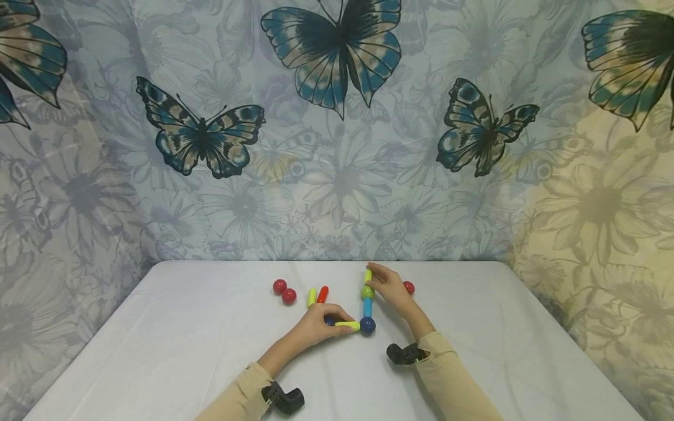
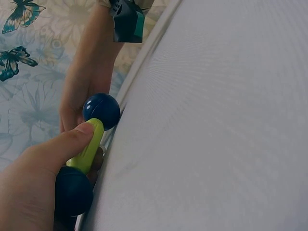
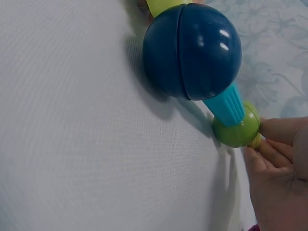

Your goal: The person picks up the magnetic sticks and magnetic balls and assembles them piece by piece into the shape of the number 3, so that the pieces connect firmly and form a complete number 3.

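Observation:
A joined chain of balls and rods lies on the white table. My left hand [image 1: 316, 324] pinches a yellow-green rod [image 2: 87, 155] between thumb and fingers. One dark blue ball [image 2: 101, 111] is at the rod's far end, and a second dark blue ball [image 2: 73, 191] sits by the palm. From the far ball [image 3: 192, 52] a light blue rod [image 3: 226, 107] runs to a green ball [image 3: 237, 126]. Beyond the green ball, my right hand [image 1: 388, 286] holds another yellow-green rod [image 1: 368, 274] by its fingertips, its end against that ball.
Two red balls [image 1: 284, 292] lie left of the hands. A loose yellow-green rod [image 1: 312, 297] and a red rod [image 1: 323, 294] lie just behind the left hand. Another red ball [image 1: 408, 287] is beyond the right wrist. A patterned butterfly cloth [image 1: 337, 222] hangs behind the table [image 1: 158, 327].

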Demonstrator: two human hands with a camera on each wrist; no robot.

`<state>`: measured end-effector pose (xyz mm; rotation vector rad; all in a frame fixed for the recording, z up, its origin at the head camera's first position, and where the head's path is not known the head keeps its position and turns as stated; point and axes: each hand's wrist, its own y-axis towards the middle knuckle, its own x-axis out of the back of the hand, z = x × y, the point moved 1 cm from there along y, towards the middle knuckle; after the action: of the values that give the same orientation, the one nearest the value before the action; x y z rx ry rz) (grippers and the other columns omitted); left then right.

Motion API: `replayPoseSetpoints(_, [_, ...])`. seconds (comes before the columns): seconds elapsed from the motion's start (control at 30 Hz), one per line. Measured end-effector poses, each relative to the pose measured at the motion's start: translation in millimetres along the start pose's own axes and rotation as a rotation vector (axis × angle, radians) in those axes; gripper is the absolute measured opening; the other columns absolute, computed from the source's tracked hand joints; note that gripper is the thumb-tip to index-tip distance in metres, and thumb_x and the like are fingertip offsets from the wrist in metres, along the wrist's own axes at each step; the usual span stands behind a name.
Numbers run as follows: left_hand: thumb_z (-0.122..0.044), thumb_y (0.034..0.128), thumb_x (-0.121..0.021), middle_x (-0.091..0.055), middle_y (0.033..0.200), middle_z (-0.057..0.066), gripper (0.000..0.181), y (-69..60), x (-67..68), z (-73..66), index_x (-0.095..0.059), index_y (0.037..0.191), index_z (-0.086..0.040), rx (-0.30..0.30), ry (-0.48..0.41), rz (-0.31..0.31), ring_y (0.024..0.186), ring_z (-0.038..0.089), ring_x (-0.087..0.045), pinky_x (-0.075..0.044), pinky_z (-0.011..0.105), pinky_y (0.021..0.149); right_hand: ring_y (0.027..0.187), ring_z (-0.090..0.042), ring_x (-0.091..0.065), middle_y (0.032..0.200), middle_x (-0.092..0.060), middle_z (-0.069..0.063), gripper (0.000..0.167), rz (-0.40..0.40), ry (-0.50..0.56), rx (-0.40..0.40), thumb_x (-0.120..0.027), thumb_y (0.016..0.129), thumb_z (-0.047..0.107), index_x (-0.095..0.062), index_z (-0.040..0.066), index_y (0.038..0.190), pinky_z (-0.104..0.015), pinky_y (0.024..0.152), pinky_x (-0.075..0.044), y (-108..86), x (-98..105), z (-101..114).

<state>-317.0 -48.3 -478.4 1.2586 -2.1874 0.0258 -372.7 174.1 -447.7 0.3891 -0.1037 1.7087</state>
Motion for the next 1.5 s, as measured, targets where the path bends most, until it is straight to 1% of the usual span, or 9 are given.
replayPoseSetpoints(0.2, [-0.026, 0.0816, -0.079, -0.076, 0.097, -0.005, 0.020, 0.4, 0.0, -0.2, -0.075, 0.100, -0.020, 0.005, 0.006, 0.007, 0.090, 0.002, -0.063, -0.051, 0.018, 0.083, 0.142, -0.038, -0.036, 0.147, -0.042, -0.029, 0.053, 0.002, 0.027, -0.010, -0.057, 0.092, -0.006, -0.039, -0.012, 0.141, -0.041, 0.114, -0.034, -0.1, -0.2, 1.6])
replayPoseSetpoints(0.3, [-0.026, 0.0818, -0.079, -0.076, 0.097, -0.005, 0.019, 0.5, 0.2, -0.5, -0.075, 0.100, -0.020, 0.006, 0.010, 0.009, 0.089, 0.001, -0.063, -0.051, 0.018, 0.082, 0.141, -0.039, -0.037, 0.147, -0.042, -0.030, 0.052, 0.007, 0.021, 0.001, -0.057, 0.092, -0.007, -0.039, -0.013, 0.141, -0.042, 0.114, -0.035, -0.4, -0.8, 2.1])
replayPoseSetpoints(0.6, [-0.024, 0.0820, -0.079, -0.076, 0.097, -0.005, 0.018, 0.6, 0.3, -0.1, -0.074, 0.099, -0.021, 0.019, -0.018, 0.013, 0.092, 0.002, -0.064, -0.051, 0.018, 0.085, 0.140, -0.038, -0.039, 0.146, -0.044, -0.028, 0.051, 0.018, 0.015, 0.005, -0.054, 0.094, -0.006, -0.039, -0.010, 0.142, -0.040, 0.114, -0.035, -0.8, -0.7, 1.4])
replayPoseSetpoints(0.8, [-0.023, 0.0817, -0.079, -0.076, 0.097, -0.005, 0.018, 0.3, -0.1, -0.3, -0.075, 0.099, -0.020, 0.021, -0.030, 0.014, 0.092, 0.002, -0.064, -0.051, 0.018, 0.085, 0.140, -0.040, -0.037, 0.147, -0.042, -0.029, 0.049, 0.020, 0.002, 0.037, -0.054, 0.094, -0.006, -0.040, -0.012, 0.141, -0.043, 0.114, -0.035, -4.0, -0.8, 3.4])
replayPoseSetpoints(0.93, [-0.025, 0.0821, -0.079, -0.076, 0.097, -0.005, 0.018, 0.4, -0.1, -0.6, -0.074, 0.099, -0.021, 0.031, -0.032, 0.014, 0.092, 0.002, -0.064, -0.051, 0.019, 0.085, 0.140, -0.042, -0.038, 0.146, -0.044, -0.030, 0.048, -0.003, -0.026, 0.059, -0.056, 0.094, -0.004, -0.041, -0.011, 0.140, -0.045, 0.114, -0.036, -6.4, -1.1, 2.5])
replayPoseSetpoints(1.07, [-0.026, 0.0822, -0.078, -0.076, 0.097, -0.005, 0.018, -0.1, -0.1, -1.2, -0.074, 0.099, -0.022, 0.033, -0.029, 0.014, 0.091, 0.002, -0.063, -0.050, 0.018, 0.084, 0.139, -0.040, -0.040, 0.145, -0.046, -0.028, 0.049, -0.027, -0.029, 0.070, -0.059, 0.094, 0.001, -0.044, -0.009, 0.140, -0.044, 0.115, -0.035, -8.1, -0.7, 0.5])
replayPoseSetpoints(1.2, [-0.025, 0.0825, -0.078, -0.076, 0.097, -0.004, 0.018, 0.0, -0.3, -1.3, -0.075, 0.100, -0.020, 0.016, -0.019, 0.012, 0.090, 0.002, -0.063, -0.050, 0.019, 0.083, 0.141, -0.037, -0.040, 0.146, -0.047, -0.024, 0.050, -0.042, -0.016, 0.089, -0.061, 0.095, 0.008, -0.045, -0.006, 0.140, -0.043, 0.117, -0.033, -11.9, 0.7, 0.2])
replayPoseSetpoints(1.33, [-0.025, 0.0824, -0.078, -0.076, 0.097, -0.003, 0.018, 0.4, -0.5, -0.4, -0.075, 0.100, -0.019, 0.000, -0.008, 0.010, 0.089, 0.001, -0.063, -0.051, 0.019, 0.082, 0.141, -0.034, -0.041, 0.145, -0.050, -0.020, 0.049, -0.076, -0.007, 0.092, -0.063, 0.095, 0.015, -0.048, -0.001, 0.139, -0.041, 0.117, -0.033, -17.1, 3.4, 2.5])
replayPoseSetpoints(1.5, [-0.025, 0.0818, -0.079, -0.076, 0.097, -0.005, 0.019, 0.7, -0.6, 0.9, -0.075, 0.099, -0.020, 0.005, -0.008, 0.009, 0.088, 0.001, -0.062, -0.051, 0.019, 0.082, 0.139, -0.031, -0.044, 0.143, -0.053, -0.016, 0.048, -0.122, -0.025, 0.110, -0.065, 0.094, 0.020, -0.052, 0.004, 0.138, -0.040, 0.117, -0.035, -23.1, 7.9, 4.5])
